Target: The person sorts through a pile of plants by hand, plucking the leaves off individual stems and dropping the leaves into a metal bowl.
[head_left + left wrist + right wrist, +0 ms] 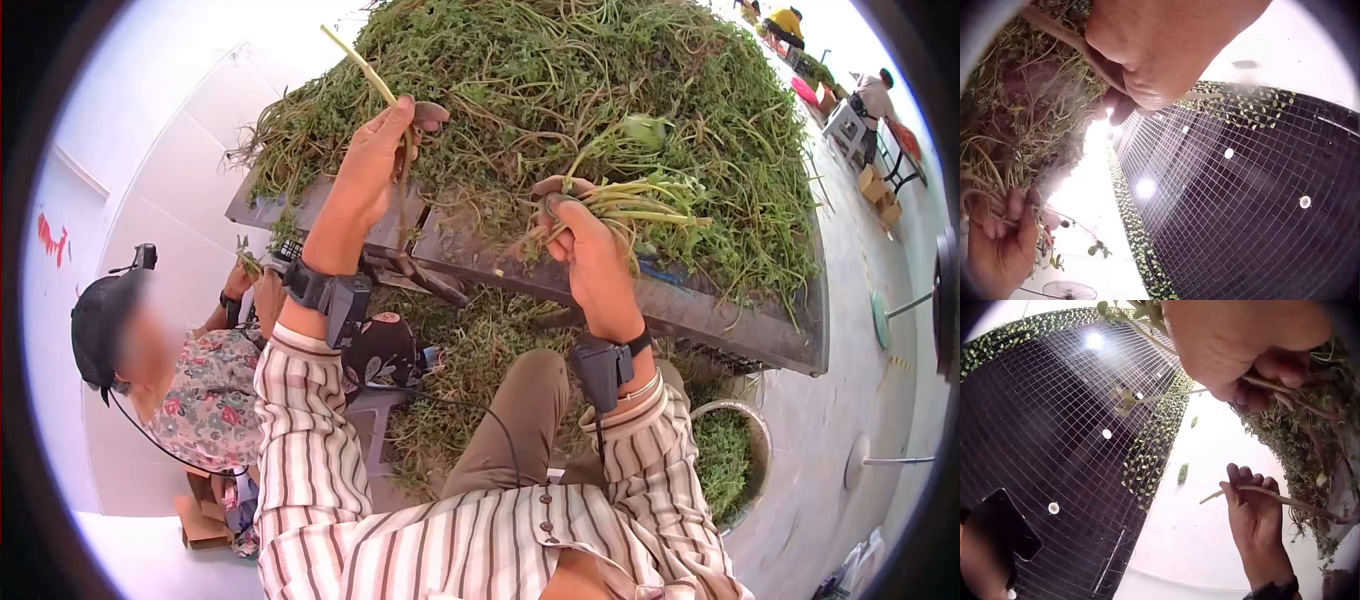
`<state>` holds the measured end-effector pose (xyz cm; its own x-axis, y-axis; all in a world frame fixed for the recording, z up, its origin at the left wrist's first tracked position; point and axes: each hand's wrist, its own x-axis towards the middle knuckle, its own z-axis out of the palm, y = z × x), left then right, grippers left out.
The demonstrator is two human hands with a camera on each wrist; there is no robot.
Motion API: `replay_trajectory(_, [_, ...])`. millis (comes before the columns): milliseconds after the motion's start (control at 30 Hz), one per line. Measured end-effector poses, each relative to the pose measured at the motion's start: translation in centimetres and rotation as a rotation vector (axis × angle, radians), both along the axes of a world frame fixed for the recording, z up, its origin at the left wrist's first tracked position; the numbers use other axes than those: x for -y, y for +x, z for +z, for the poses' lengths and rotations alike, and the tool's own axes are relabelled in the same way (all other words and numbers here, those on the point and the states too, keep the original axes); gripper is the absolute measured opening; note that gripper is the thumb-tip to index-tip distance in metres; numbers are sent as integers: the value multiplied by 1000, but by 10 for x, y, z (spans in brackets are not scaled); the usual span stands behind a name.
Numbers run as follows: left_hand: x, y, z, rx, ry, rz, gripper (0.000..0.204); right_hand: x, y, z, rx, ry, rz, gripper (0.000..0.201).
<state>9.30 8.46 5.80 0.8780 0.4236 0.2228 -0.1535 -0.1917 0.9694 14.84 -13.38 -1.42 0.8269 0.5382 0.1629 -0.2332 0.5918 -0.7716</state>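
My left hand [375, 165] is raised at the table's near left edge and pinches a single thick stem [360, 68]. Its upper end is pale and bare, and a brown length of it hangs below the fingers. In the right wrist view the same stem [1291, 501] crosses the left fingers. My right hand [592, 245], lower and to the right, grips a small bunch of green stems [640, 205] with leaves. These stems fan out to the right over the table's front edge. Behind both hands spreads a big heap of leafy green plants [580, 90].
The dark table [480, 245] bears the heap. More cut greens [450, 350] lie below it, and a round container [757, 430] of greens stands at lower right. Another person [200, 370] in a cap works close by on the left. Standing fans [880, 320] are at right.
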Motion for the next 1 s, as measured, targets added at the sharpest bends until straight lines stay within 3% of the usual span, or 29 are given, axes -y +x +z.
replay_trajectory(167, [2, 10, -11, 85, -255, -66, 40, -1, -4, 1, -46, -19, 40, 13])
replay_trajectory(267, [5, 14, -9, 255, -529, -172, 38, -2, -7, -4, -96, -101, 140, 18])
replay_trajectory(367, [12, 18, -5, 341, -573, -248, 37, -4, -9, -10, -26, -272, 198, 13])
replay_trajectory(400, [15, 19, -3, 339, -572, -250, 37, -2, -8, -19, 305, -401, 128, 13])
replay_trajectory(433, [19, 20, -2, 366, -578, -298, 36, -2, -7, -27, 304, -400, 126, 13])
replay_trajectory(500, [27, 20, 2, 388, -583, -350, 35, 0, -6, -35, 563, -434, 158, 18])
replay_trajectory(633, [43, 18, 11, 448, -563, -408, 34, -4, -9, -33, 590, -364, 88, 19])
replay_trajectory(700, [51, 17, 14, 462, -554, -438, 35, -4, -10, -36, 757, -379, -3, 18])
replay_trajectory(833, [62, 16, 19, 488, -494, -387, 34, -2, -4, -29, 579, -342, 10, 21])
replay_trajectory(900, [61, 16, 21, 503, -472, -397, 34, 11, -2, -22, 868, -527, -3, 26])
replay_trajectory(1000, [61, 15, 25, 531, -457, -450, 34, 17, -4, -21, 967, -541, -61, 27])
